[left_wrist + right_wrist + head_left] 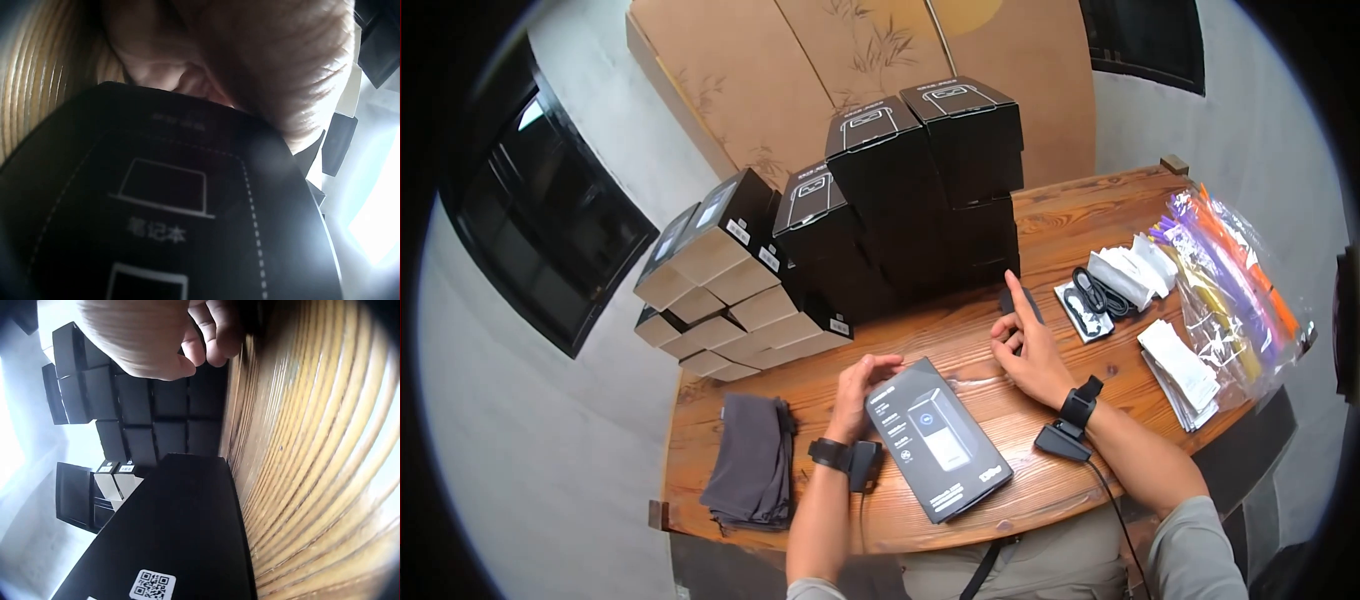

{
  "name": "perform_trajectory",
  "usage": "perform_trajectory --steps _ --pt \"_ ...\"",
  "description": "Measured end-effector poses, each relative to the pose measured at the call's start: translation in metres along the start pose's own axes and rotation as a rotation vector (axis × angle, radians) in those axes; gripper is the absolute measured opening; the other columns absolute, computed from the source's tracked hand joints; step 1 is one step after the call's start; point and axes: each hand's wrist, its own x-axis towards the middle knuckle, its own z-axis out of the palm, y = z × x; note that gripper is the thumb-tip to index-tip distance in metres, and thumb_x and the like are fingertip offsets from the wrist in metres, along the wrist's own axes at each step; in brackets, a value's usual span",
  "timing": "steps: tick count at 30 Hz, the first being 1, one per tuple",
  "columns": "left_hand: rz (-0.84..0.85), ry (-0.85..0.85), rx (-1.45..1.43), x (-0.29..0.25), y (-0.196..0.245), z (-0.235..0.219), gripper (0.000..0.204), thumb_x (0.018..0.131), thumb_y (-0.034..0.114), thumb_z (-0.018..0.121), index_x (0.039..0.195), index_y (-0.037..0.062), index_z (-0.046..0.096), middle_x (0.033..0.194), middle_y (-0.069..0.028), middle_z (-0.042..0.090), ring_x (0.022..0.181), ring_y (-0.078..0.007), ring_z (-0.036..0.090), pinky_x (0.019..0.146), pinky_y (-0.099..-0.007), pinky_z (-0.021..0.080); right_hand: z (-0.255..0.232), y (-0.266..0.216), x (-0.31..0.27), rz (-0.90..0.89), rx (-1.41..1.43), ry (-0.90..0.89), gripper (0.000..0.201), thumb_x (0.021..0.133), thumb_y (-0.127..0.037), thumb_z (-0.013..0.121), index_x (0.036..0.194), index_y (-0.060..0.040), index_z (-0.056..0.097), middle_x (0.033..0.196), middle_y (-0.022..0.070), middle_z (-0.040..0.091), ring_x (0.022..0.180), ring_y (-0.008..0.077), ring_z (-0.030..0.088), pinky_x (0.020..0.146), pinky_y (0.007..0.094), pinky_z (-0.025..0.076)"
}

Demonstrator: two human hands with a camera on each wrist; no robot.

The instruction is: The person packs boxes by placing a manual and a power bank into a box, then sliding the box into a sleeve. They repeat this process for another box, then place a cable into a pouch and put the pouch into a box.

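Note:
A black printed retail box [938,440], showing a picture of a power bank, lies face up on the table in the head view. My left hand [862,388] is at its upper left corner, fingers loosely bent around beyond the far end. In the left wrist view, the box side [162,187] with laptop drawings overlaps that hand [250,56]. My right hand [1032,352] is past the box, index finger extended over a small dark object [1007,302] that the hand partly hides. The right wrist view shows this hand's [156,337] other fingers loosely curled.
Stacked black boxes [940,220] and pale-ended boxes [740,320] stand at the back. Dark folded pouches [750,460] lie left. On the right are coiled black cables [1100,295], white papers [1180,370] and a clear bag of colourful strips [1230,270].

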Motion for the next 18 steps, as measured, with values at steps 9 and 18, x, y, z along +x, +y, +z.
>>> perform_trajectory --steps 9,18 --pt "0.000 0.013 0.005 -0.0008 0.0003 0.0005 0.056 0.098 0.045 0.048 0.112 -0.0075 0.063 0.101 -0.0149 0.068 0.093 -0.0192 0.064 0.087 -0.0304 0.051 -0.0025 -0.0011 0.0005 -0.057 -0.040 0.030 0.092 0.084 -0.001 0.058 0.156 -0.0210 0.005 0.098 0.0087 0.059 0.063 0.0125 0.057 0.066 0.0282 0.050" --pt "0.008 0.033 0.028 -0.0005 -0.0001 0.0030 0.057 0.094 0.050 0.050 0.110 -0.0032 0.065 0.096 -0.0119 0.068 0.088 -0.0177 0.064 0.080 -0.0298 0.051 -0.0032 -0.0079 -0.0009 -0.078 -0.036 0.036 0.091 0.084 -0.001 0.057 0.156 -0.0208 0.005 0.105 0.0103 0.059 0.068 0.0128 0.058 0.069 0.0289 0.050"
